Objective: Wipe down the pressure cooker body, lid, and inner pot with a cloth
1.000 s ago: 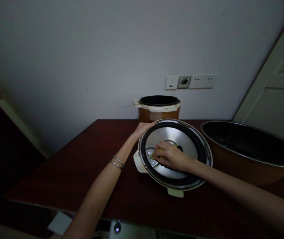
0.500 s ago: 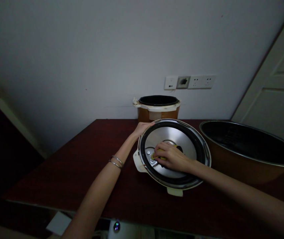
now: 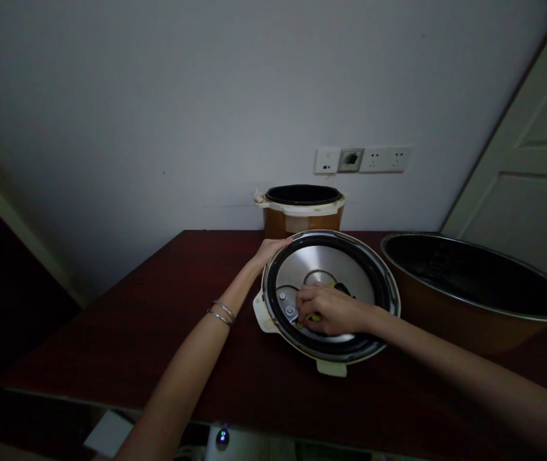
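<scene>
Dark-red table, pale wall behind. Round lid sits mid-table, inner side up. Left hand at its rim, closure unclear. Right hand clutches yellow item; it's slid nearer the wearer, baring more centre ring, so contact looks lower.

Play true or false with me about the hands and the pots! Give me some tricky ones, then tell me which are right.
1. The left hand touches the edge of the round lid. True.
2. The right hand is empty. False: it holds something yellow, mostly hidden by the fingers.
3. The bracelets are on the right arm. False: they are on the left arm.
4. The wall sockets are higher up than the table. True.
5. The big pot on the right is covered. False: its top is open.
</scene>
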The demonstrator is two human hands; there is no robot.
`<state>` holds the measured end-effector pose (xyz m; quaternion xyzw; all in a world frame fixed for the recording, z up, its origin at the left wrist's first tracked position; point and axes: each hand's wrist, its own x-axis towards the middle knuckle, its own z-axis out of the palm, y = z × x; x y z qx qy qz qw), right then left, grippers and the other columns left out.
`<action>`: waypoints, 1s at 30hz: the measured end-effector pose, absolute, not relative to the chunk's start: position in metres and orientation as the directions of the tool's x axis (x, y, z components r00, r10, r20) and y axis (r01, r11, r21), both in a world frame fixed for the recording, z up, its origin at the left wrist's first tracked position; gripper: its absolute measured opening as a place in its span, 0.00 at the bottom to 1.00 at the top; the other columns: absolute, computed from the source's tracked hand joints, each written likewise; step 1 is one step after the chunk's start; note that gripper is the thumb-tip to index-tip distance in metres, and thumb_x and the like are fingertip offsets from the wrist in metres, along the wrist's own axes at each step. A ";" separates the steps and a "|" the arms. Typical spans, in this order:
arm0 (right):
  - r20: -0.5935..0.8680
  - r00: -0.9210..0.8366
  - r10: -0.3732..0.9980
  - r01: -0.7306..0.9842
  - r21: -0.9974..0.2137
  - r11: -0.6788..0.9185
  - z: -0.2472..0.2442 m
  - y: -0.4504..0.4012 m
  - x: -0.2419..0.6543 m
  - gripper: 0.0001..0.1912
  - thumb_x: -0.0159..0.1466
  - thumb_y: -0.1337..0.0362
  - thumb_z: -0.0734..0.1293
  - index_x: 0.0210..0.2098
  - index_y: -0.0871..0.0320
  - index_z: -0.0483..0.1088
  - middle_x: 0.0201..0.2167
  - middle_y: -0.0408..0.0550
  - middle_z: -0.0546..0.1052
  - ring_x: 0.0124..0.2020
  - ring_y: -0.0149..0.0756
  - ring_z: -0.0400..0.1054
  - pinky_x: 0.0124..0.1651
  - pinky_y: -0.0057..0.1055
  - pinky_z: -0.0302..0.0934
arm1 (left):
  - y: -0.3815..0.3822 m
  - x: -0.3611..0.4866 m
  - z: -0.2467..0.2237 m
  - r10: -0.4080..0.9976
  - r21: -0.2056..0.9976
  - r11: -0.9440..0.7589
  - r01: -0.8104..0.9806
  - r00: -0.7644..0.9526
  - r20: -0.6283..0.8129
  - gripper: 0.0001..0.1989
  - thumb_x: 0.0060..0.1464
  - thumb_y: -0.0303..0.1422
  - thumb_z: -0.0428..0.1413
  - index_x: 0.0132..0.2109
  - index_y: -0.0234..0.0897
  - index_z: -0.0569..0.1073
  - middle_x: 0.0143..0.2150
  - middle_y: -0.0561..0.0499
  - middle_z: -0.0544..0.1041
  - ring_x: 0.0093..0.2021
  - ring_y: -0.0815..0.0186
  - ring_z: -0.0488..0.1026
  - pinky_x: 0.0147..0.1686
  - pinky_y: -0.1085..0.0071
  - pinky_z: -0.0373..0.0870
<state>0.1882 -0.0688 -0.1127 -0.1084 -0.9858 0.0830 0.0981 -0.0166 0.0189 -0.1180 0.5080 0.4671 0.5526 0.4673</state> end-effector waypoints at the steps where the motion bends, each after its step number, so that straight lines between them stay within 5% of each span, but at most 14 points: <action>1: 0.186 -0.948 0.258 0.216 -0.220 0.951 -0.112 -0.068 0.188 0.06 0.58 0.69 0.67 0.33 0.55 0.75 0.35 0.45 0.74 0.40 0.34 0.67 0.45 0.31 0.56 | 0.019 -0.017 -0.118 0.991 0.991 -0.129 -0.043 -0.045 0.127 0.13 0.41 0.38 0.64 0.30 0.29 0.80 0.26 0.48 0.79 0.25 0.69 0.71 0.28 0.73 0.65; 4: 0.279 -0.872 0.403 0.313 -0.315 0.896 -0.110 -0.064 0.186 0.07 0.61 0.66 0.65 0.38 0.56 0.75 0.37 0.46 0.74 0.38 0.33 0.68 0.43 0.29 0.59 | 0.019 -0.016 -0.117 0.992 0.992 -0.121 -0.035 -0.042 0.120 0.14 0.41 0.38 0.64 0.30 0.29 0.80 0.24 0.49 0.78 0.24 0.69 0.70 0.27 0.73 0.64; 7: 0.358 -0.801 0.481 0.395 -0.288 0.872 -0.107 -0.059 0.179 0.10 0.62 0.64 0.64 0.42 0.58 0.74 0.38 0.49 0.74 0.39 0.35 0.68 0.43 0.31 0.59 | 0.019 -0.015 -0.115 0.993 0.994 -0.106 -0.018 -0.061 0.105 0.15 0.40 0.39 0.65 0.29 0.29 0.80 0.23 0.49 0.77 0.24 0.69 0.70 0.27 0.73 0.64; 13: 0.345 -0.849 0.401 0.410 -0.049 0.911 -0.102 -0.060 0.167 0.08 0.63 0.64 0.64 0.37 0.59 0.75 0.36 0.50 0.74 0.35 0.36 0.67 0.39 0.31 0.57 | 0.019 -0.013 -0.114 0.991 0.991 -0.129 -0.026 -0.051 0.128 0.13 0.40 0.39 0.65 0.29 0.30 0.80 0.24 0.49 0.77 0.25 0.69 0.69 0.27 0.73 0.63; 25: 0.290 -0.892 0.345 0.391 0.115 0.913 -0.113 -0.084 0.156 0.08 0.65 0.66 0.61 0.34 0.61 0.70 0.34 0.51 0.75 0.39 0.39 0.66 0.41 0.35 0.52 | 0.014 -0.011 -0.109 0.990 0.990 -0.139 -0.012 -0.026 0.139 0.14 0.41 0.39 0.64 0.30 0.30 0.80 0.27 0.48 0.79 0.27 0.68 0.70 0.31 0.71 0.64; 30: 0.306 -0.818 0.487 0.510 -0.005 0.860 -0.113 -0.080 0.158 0.06 0.63 0.68 0.63 0.32 0.61 0.73 0.34 0.50 0.75 0.35 0.36 0.68 0.39 0.31 0.54 | 0.012 -0.011 -0.108 0.991 0.992 -0.126 0.001 -0.041 0.126 0.13 0.41 0.38 0.64 0.29 0.31 0.80 0.26 0.48 0.78 0.26 0.69 0.70 0.30 0.72 0.64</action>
